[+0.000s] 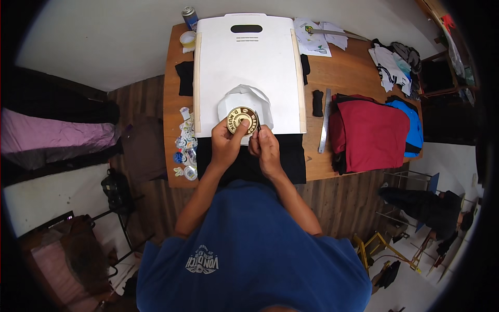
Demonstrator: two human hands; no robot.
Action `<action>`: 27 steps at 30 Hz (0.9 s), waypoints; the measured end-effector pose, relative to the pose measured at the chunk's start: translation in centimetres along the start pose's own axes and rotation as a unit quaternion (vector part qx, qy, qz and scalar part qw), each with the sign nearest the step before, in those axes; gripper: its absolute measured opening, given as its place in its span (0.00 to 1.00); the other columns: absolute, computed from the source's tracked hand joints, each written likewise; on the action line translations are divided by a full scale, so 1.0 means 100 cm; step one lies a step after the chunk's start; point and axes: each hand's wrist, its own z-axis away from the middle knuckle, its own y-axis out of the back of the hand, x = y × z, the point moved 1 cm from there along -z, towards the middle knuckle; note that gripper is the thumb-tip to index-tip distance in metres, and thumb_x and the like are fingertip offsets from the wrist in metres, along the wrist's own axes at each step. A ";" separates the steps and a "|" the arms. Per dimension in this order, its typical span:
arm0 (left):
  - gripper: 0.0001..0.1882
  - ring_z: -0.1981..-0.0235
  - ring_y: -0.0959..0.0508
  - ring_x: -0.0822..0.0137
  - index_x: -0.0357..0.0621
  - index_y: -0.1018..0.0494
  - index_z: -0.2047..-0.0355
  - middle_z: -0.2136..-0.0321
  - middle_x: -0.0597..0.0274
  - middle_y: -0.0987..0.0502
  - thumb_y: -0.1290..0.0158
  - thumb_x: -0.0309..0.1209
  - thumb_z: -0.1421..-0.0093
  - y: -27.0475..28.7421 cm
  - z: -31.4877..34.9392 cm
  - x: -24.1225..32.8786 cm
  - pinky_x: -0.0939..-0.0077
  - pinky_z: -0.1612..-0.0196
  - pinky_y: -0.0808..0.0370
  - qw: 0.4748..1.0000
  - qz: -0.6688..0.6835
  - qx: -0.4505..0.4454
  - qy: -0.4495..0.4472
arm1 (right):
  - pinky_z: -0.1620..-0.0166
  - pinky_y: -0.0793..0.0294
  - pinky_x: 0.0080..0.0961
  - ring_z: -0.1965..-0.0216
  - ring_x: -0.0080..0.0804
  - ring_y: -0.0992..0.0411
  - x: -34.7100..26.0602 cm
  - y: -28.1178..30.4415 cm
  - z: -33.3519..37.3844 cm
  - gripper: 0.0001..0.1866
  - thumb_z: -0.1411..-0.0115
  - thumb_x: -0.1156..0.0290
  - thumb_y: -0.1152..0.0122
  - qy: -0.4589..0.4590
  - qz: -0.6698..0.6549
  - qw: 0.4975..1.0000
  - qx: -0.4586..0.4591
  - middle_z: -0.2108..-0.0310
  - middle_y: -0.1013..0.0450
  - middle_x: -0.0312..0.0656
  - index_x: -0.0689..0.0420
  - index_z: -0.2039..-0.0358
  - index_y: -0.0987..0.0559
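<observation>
Brown-and-cream round sticker (243, 120) over white board (249, 62) | left hand (226, 144) pinches its edge | right hand (266, 148) grips thin dark tool (257, 120) | likely light, floppy, tacky; hold by rim

Both hands, left hand (225, 145) and right hand (265, 149), on a round brown sticker (243, 119).

Red shirt stack (375, 134) w/ blue one (413, 125) on table's (343, 67) right; metal ruler (324, 122), spray can (189, 16), tape roll (187, 39).
</observation>
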 end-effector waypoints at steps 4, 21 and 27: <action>0.10 0.66 0.24 0.75 0.31 0.28 0.61 0.67 0.61 0.24 0.49 0.26 0.40 0.001 0.000 -0.002 0.84 0.63 0.26 0.999 -0.010 -0.021 0.038 | 0.80 0.50 0.14 0.84 0.15 0.52 0.000 0.000 0.000 0.16 0.31 0.60 0.63 0.037 -0.018 0.999 -0.016 0.85 0.47 0.29 0.58 0.69 0.34; 0.08 0.69 0.25 0.78 0.33 0.28 0.64 0.69 0.63 0.23 0.49 0.26 0.40 0.003 -0.002 0.000 0.85 0.64 0.28 1.000 -0.019 -0.003 0.001 | 0.80 0.51 0.14 0.84 0.15 0.53 0.000 0.006 0.000 0.17 0.31 0.58 0.64 -0.016 -0.005 1.000 -0.015 0.85 0.48 0.29 0.57 0.69 0.35; 0.08 0.68 0.25 0.77 0.32 0.28 0.63 0.69 0.62 0.23 0.49 0.25 0.40 0.004 -0.003 -0.001 0.85 0.64 0.28 1.000 -0.025 -0.008 -0.010 | 0.79 0.51 0.15 0.84 0.15 0.53 0.000 0.006 0.000 0.17 0.31 0.57 0.64 -0.024 -0.005 0.999 -0.020 0.85 0.48 0.29 0.57 0.69 0.35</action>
